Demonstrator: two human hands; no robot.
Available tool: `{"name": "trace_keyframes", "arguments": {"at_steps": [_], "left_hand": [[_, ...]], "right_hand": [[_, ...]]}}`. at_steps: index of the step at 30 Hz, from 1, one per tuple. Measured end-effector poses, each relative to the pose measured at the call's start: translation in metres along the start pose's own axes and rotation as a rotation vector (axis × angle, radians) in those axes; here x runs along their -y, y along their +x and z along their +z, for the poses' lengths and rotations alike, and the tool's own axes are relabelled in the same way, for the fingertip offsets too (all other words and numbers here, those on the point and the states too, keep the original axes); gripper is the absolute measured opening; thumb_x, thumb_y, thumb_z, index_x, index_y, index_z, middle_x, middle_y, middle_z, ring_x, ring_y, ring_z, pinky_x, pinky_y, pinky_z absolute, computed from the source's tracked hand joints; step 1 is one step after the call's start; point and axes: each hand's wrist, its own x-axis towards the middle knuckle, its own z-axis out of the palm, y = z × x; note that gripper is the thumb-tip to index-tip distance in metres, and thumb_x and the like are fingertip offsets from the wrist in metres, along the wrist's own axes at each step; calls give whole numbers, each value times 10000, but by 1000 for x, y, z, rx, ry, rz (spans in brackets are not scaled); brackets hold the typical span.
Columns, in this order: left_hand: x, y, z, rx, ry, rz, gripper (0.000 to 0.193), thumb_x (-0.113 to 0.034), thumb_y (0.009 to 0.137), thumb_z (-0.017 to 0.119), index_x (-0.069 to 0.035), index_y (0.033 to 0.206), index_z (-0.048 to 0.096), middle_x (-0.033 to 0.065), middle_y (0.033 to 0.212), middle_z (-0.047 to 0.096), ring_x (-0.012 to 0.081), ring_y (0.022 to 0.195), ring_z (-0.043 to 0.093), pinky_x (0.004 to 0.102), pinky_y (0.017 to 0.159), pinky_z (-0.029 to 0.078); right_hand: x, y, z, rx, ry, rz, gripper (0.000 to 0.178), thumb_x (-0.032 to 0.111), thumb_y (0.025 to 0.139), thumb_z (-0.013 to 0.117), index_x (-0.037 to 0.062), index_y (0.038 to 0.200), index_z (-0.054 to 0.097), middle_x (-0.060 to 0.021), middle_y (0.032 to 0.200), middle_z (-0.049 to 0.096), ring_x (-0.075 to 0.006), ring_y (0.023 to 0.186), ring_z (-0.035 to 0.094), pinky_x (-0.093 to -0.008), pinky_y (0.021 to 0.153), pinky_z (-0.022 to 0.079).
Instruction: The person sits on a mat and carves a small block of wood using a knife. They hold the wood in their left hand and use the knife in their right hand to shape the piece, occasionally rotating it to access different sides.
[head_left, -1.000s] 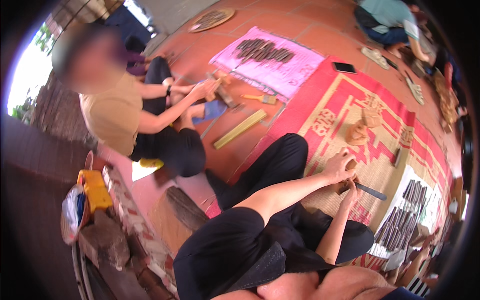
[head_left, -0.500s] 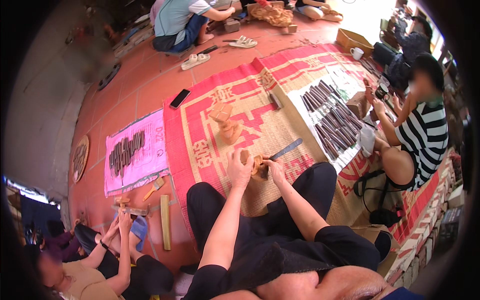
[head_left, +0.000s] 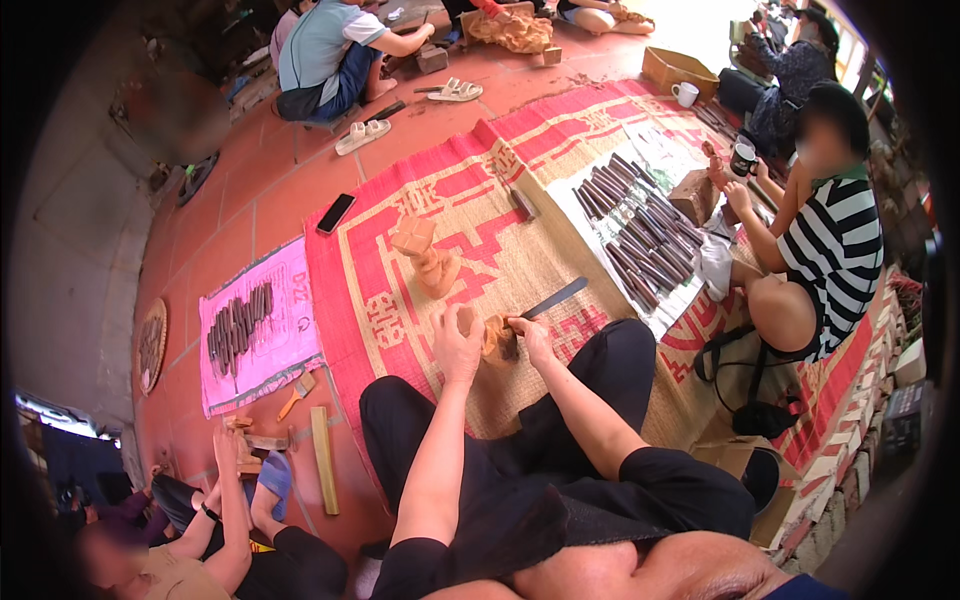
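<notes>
Holding small carved wooden piece [head_left: 498,342] just in front of crossed legs, over woven mat [head_left: 570,235]: left hand [head_left: 458,345] curled round its left side, right hand [head_left: 535,340] at its right, gripping dark flat tool [head_left: 558,297] (finer carving too small to tell). Beyond, larger wooden carving [head_left: 432,265] on mat; rightward, dark rods [head_left: 655,237] on white sheet [head_left: 672,316]; leftward, black phone [head_left: 336,213].

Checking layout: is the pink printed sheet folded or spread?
Spread: the pink sheet lies flat on reddish floor tiles beneath dark slender tools.

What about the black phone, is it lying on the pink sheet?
No, the black phone lies on the patterned red mat, off the pink sheet.
</notes>
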Motion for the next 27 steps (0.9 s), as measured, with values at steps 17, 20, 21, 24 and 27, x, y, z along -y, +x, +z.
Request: {"name": "trace_keyframes", "arguments": {"at_steps": [17, 20, 21, 24, 27], "left_hand": [[0, 4, 0, 1, 66, -35, 389, -316, 774, 662, -127, 1106, 588, 96, 1069, 514, 299, 946, 596, 412, 784, 488], [-3, 4, 2, 9, 57, -35, 388, -317, 776, 659, -125, 1105, 585, 95, 1068, 512, 298, 947, 594, 415, 785, 488], [-4, 4, 3, 17, 53, -35, 388, -317, 777, 659, -125, 1105, 584, 95, 1068, 511, 298, 947, 593, 416, 785, 488], [0, 4, 1, 2, 57, -30, 390, -319, 774, 660, -126, 1103, 583, 94, 1070, 509, 299, 943, 590, 416, 785, 489], [1, 4, -5, 10, 60, -57, 393, -320, 771, 661, -126, 1104, 583, 98, 1070, 508, 299, 943, 589, 411, 789, 489]], "right_hand": [[5, -6, 26, 2, -23, -37, 267, 66, 775, 702, -40, 1017, 661, -51, 834, 678, -123, 720, 616, -242, 688, 475], [-2, 1, 19, 27, -57, -18, 288, 94, 769, 697, -34, 1025, 666, -66, 842, 678, -129, 743, 621, -250, 692, 479], [-5, 6, 13, 30, -26, -3, 323, 106, 758, 697, -36, 1046, 665, -81, 870, 684, -135, 764, 627, -258, 702, 484], [1, 10, 6, 40, -24, 47, 328, 105, 750, 683, -38, 1044, 669, -98, 887, 692, -143, 777, 631, -264, 714, 485], [13, -1, 22, -1, -22, 73, 277, 87, 754, 656, -33, 1002, 680, -94, 870, 696, -143, 755, 629, -266, 716, 482]]}}
